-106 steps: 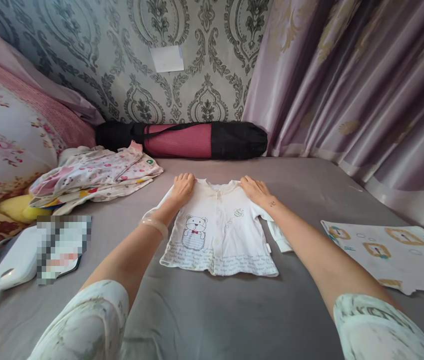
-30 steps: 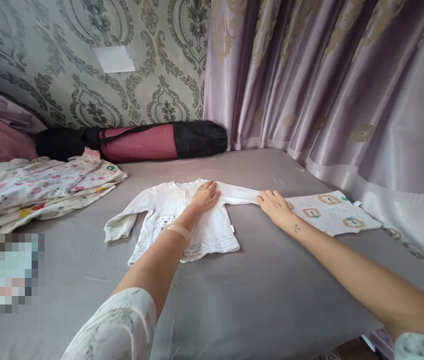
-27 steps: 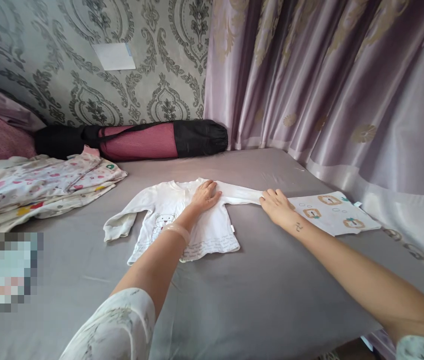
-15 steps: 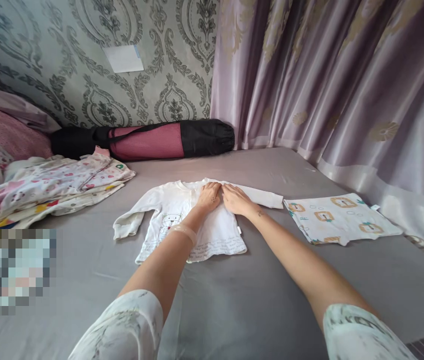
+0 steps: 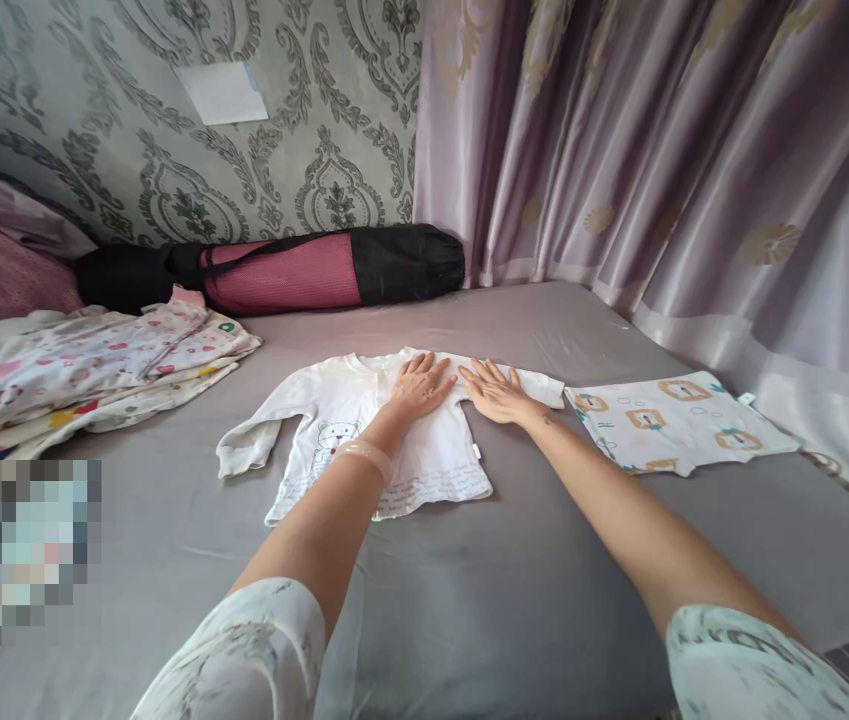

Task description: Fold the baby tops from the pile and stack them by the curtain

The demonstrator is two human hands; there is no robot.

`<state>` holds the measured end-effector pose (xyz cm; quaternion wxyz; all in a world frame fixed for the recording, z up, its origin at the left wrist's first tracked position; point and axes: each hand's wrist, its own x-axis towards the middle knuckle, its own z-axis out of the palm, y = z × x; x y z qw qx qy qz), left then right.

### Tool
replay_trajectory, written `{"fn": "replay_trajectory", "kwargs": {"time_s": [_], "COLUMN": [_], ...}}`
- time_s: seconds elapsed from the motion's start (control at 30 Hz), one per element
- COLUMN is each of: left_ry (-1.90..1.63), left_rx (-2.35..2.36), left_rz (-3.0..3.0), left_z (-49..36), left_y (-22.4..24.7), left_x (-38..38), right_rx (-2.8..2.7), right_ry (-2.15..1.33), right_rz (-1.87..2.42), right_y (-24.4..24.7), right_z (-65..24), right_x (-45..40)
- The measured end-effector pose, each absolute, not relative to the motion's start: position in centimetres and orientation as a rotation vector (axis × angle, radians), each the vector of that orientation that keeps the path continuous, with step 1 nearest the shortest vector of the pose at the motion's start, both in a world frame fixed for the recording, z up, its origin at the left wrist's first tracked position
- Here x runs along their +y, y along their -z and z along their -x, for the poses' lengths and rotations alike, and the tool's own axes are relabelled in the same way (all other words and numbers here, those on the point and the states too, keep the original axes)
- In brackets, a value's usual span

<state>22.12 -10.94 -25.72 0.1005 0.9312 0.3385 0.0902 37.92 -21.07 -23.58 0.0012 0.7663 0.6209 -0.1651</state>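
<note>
A small white long-sleeved shirt (image 5: 439, 455) lies spread on the grey bed sheet (image 5: 544, 600), with a bear print on its front and lines of lettering along the hem. My left hand (image 5: 422, 385) rests flat on the upper chest of the shirt, fingers spread. Over the start of the right-hand sleeve lies my right hand (image 5: 497, 390), palm down with its fingers apart. Part of the shirt's front is hidden under my left forearm, which wears a pale bangle.
A folded white cloth with lion prints (image 5: 683, 425) lies right of the sleeve. Printed baby clothes (image 5: 116, 370) are heaped at left. A black and pink rolled bag (image 5: 281, 272) lies along the wall; curtains (image 5: 581, 150) hang at right. A blurred patch covers something at lower left.
My right hand has slid right from the shirt's chest onto the sleeve, and its fingers have spread. My left hand stays on the chest, its fingers wider apart. The view has shifted slightly.
</note>
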Motion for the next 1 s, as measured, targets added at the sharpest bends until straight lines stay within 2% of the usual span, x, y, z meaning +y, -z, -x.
{"fn": "replay_trajectory", "kwargs": {"time_s": [0.43, 0.77, 0.93, 1.0], "left_ry": [-0.243, -0.153, -0.055, -0.079], "left_rx": [0.98, 1.024, 1.033, 1.095], "left_rz": [-2.729, -2.7, -2.582, -2.524], "left_z": [-22.0, -22.9, -23.7, -22.8], "left_y": [25.6, 25.4, 23.8, 23.0], "left_x": [-10.8, -10.6, -10.4, -10.4], "right_rx": [1.667, 1.692, 2.033, 2.216], "right_ry": [0.397, 0.251, 0.102, 0.16], "right_rz": [-2.528, -2.53, -2.489, -2.446], "right_y": [23.8, 23.6, 22.1, 22.3], "right_z": [-43.4, -43.6, -39.0, -36.3], "right_x": [-23.5, -23.2, -20.2, -18.8]}}
